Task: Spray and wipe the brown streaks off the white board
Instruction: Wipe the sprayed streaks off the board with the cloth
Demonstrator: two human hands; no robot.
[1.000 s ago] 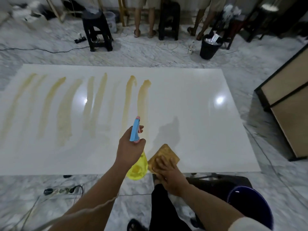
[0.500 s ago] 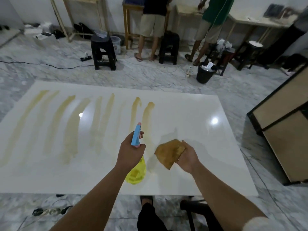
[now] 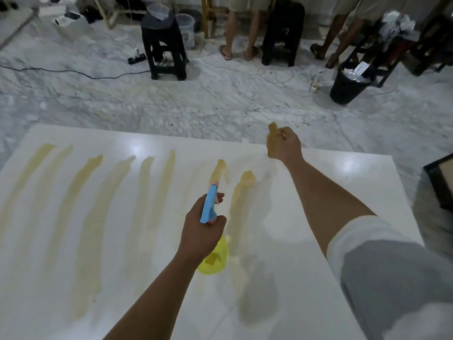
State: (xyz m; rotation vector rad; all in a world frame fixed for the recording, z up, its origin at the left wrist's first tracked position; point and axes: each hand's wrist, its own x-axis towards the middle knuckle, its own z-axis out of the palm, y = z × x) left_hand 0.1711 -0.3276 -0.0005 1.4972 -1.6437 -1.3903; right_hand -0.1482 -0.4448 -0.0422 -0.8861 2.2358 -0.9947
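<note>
A large white board (image 3: 331, 182) lies flat on the marble floor, with several long brown streaks (image 3: 90, 217) running across its left and middle. My left hand (image 3: 201, 229) grips a yellow spray bottle (image 3: 214, 260) with a blue trigger head, nozzle pointing toward the far streaks. My right hand (image 3: 286, 146) is stretched out to the board's far edge and clutches a brown cloth (image 3: 271, 141), most of it hidden in the fist.
Beyond the board stand a black stool (image 3: 164, 45), a black waste bin (image 3: 348, 84), a second dark stool (image 3: 282, 33) and the legs of people (image 3: 240, 28). Cables (image 3: 73, 72) trail over the floor. A dark-framed cabinet (image 3: 441, 182) sits at the right.
My right hand has lifted the cloth from the board's near edge and reached out to the far edge. My left hand keeps the spray bottle over the middle.
</note>
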